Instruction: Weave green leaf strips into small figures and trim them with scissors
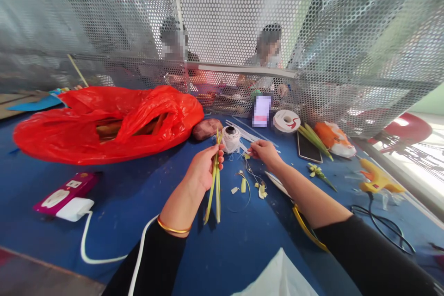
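My left hand (207, 166) is closed around a small bundle of long yellow-green leaf stalks (218, 194), their tips pointing up past the thumb and their lower ends spread above the table. To the right, my right hand (265, 153) pinches what looks like white string beside a spool of white string (231, 138). The spool stands just beyond my left fingers, with loose strands around its base. Yellow-green scraps (243, 185) and thin thread lie on the table between my hands. Scissors (305, 224) with yellow handles lie partly under my right forearm.
A large red plastic bag (166, 138) fills the left, near a purple box with a white plug (74, 209). At right are a ribbon roll (286, 121), a dark phone (310, 145), leaves and a yellow glue gun (379, 176). A perforated metal screen (225, 18) stands behind; people sit beyond it.
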{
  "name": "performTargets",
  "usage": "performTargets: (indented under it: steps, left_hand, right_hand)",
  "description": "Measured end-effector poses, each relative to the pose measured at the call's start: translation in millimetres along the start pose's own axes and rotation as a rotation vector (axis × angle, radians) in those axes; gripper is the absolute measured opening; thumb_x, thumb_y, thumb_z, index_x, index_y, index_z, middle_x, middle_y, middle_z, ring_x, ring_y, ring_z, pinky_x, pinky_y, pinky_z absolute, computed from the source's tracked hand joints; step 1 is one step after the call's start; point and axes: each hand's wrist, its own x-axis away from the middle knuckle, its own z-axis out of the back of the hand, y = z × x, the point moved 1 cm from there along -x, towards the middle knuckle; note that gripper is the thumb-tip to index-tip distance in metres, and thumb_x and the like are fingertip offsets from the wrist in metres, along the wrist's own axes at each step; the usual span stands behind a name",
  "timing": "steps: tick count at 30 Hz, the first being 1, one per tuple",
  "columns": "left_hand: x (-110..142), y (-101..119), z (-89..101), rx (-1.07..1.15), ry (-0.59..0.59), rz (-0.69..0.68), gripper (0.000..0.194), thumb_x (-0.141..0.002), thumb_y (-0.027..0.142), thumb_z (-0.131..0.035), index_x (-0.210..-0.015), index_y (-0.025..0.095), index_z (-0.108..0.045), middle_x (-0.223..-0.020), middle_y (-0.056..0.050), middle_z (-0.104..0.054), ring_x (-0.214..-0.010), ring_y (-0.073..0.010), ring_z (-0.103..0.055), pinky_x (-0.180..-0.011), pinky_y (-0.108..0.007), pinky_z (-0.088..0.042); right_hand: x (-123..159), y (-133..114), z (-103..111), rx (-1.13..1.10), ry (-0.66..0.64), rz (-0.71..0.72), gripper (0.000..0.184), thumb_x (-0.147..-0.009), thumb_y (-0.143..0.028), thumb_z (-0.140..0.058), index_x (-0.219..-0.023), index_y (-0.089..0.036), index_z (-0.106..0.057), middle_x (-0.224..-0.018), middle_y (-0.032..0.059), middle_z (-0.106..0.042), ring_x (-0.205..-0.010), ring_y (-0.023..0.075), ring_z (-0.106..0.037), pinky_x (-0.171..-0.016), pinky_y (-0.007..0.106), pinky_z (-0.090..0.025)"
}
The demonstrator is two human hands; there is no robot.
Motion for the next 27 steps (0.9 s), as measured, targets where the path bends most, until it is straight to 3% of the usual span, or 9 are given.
performTargets:
  steps: [11,14,16,18,27]
  left_hand:
    - [-1.4,-1.2,-0.7,-0.024,0.009,0.007,0.021,-0.092,0.010,-0.049,-0.078,0.008,-0.065,-0.059,0.002,-0.055,-0.043,-0.0042,-0.050,-0.041,-0.017,-0.038]
    - [-2.1,-2.7,-0.9,-0.029,0.002,0.010,0.021,-0.091,0.010,-0.049,-0.077,0.009,-0.065,-0.059,0.002,-0.055,-0.043,-0.0042,-0.050,-0.041,-0.017,-0.037]
    - [-3.2,-4.3,-0.9,-0.038,-0.003,0.012,0.021,-0.091,0.010,-0.050,-0.077,0.009,-0.065,-0.059,0.002,-0.055,-0.043,-0.0041,-0.050,-0.041,-0.017,-0.037]
    - [-4.2,-5.9,-0.9,-0.055,-0.006,0.011,0.021,-0.090,0.010,-0.050,-0.076,0.009,-0.065,-0.059,0.002,-0.055,-0.043,-0.0043,-0.050,-0.041,-0.017,-0.037]
    - [-4.0,-11.8,-3.2,-0.181,-0.014,-0.035,0.020,-0.087,0.012,-0.054,-0.073,0.010,-0.068,-0.063,-0.001,-0.061,-0.047,-0.0061,-0.054,-0.042,-0.017,-0.037]
  right_hand:
    - [-11.4,2.8,-5.7,0.079,-0.019,0.021,0.033,-0.093,-0.033,-0.059,-0.122,-0.016,-0.057,-0.122,0.0088,-0.060,-0.100,0.0221,-0.063,-0.083,0.042,-0.054]
    - [-5.1,5.7,-0.6,0.054,0.009,0.088,0.022,-0.092,-0.032,-0.058,-0.101,-0.014,-0.065,-0.093,0.0050,-0.067,-0.079,0.0169,-0.064,-0.070,0.033,-0.053]
    - [0.0,6.4,3.2,0.028,0.022,0.135,0.020,-0.088,-0.032,-0.058,-0.081,-0.015,-0.065,-0.066,0.0003,-0.063,-0.061,0.0136,-0.058,-0.059,0.026,-0.046]
    - [5.4,5.7,6.2,0.001,0.022,0.171,0.022,-0.084,-0.033,-0.058,-0.069,-0.017,-0.062,-0.053,-0.0026,-0.056,-0.053,0.0123,-0.052,-0.053,0.024,-0.039]
    - [35.5,-1.3,10.8,-0.014,-0.078,0.228,0.021,-0.076,-0.035,-0.057,-0.061,-0.020,-0.056,-0.053,-0.0022,-0.057,-0.052,0.0119,-0.049,-0.054,0.025,-0.037]
